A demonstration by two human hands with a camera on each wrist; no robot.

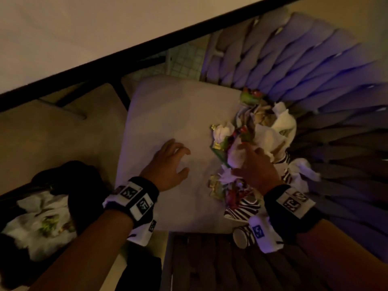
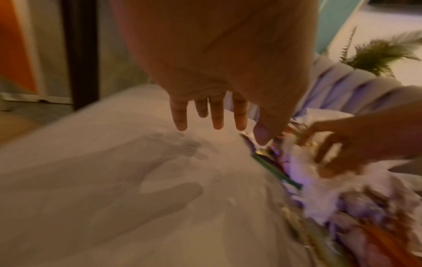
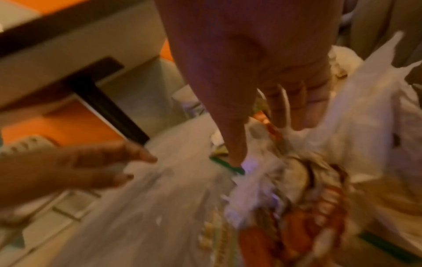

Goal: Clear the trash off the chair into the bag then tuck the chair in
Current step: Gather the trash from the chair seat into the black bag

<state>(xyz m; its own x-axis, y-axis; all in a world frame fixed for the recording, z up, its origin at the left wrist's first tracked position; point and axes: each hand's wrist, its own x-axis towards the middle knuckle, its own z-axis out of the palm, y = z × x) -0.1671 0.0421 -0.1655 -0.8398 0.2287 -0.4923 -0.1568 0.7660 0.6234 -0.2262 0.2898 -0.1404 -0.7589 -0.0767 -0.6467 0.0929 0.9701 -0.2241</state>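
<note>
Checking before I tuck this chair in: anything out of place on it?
Yes. Crumpled napkins and wrappers are heaped on the seat against the backrest, and a striped paper cup lies tipped at the seat's near edge.

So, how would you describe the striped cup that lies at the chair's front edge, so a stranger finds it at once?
Start from the pale chair seat beside the table. Follow the trash pile along its right side down to the front edge, just under the right hand's wristband. There a paper cup lies on its side; its dark and white zebra stripes set it apart from the crumpled white napkins and coloured wrappers.
</note>
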